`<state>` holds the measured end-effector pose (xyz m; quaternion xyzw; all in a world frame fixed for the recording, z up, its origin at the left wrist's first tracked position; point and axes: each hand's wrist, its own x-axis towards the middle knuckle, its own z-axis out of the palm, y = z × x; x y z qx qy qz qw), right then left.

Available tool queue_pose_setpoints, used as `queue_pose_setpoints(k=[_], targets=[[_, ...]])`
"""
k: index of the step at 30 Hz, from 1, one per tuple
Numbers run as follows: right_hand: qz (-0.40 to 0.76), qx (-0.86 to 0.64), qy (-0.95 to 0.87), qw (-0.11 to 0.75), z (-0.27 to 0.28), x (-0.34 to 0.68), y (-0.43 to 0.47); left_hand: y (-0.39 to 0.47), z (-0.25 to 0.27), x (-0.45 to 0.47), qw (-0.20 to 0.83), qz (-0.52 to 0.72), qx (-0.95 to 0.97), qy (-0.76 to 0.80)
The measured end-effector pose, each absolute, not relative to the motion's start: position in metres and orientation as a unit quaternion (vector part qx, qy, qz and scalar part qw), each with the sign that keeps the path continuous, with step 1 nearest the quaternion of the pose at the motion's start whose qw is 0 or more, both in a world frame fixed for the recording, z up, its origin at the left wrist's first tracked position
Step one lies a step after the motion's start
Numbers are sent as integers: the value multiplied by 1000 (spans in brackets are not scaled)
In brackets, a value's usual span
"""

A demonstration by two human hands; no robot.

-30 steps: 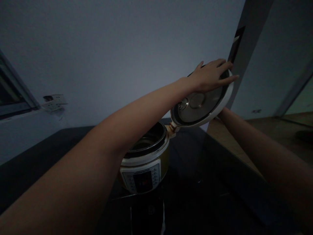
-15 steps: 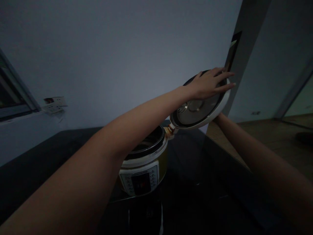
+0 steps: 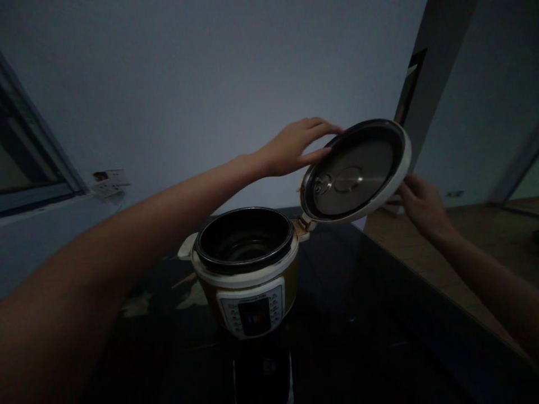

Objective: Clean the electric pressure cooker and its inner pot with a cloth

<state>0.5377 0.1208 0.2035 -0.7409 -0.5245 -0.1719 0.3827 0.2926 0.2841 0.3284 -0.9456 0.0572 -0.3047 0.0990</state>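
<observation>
An electric pressure cooker stands on the dark tabletop, its inner pot uncovered. The round lid is tilted up at the cooker's right side, metal underside facing me, by the hinge. My left hand is at the lid's upper left rim, fingers stretched and thumb apart, fingertips at the edge. Behind the lid's right edge, my right hand has its fingers curled against it; some fingertips are hidden.
A pale wall rises behind the dark table. A damaged wall socket and a window frame are at the left. Beyond the table's right edge lies the wooden floor.
My left hand has drawn back leftward from across the lid's underside to its left rim. My right hand has come into view beside the lid's right edge. The lid stays raised.
</observation>
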Motion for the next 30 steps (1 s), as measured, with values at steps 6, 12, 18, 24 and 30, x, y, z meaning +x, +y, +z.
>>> queue_pose_setpoints(k=[6,12,18,24,30], targets=[[-16,-698,-563,443,154,525,64,354,295,177,13,-244,-929,-277],[-183,-524,-792,253,161,422,64,375,222,107,-41,-188,-895,-402],[-258,-585,-764,87,190,375,132,366,191,75,-48,-166,-868,-466],[-141,-744,-653,-5,206,359,190,364,189,81,-69,-153,-865,-473],[-32,-759,-650,-23,207,372,213,370,188,81,-110,-138,-863,-472]])
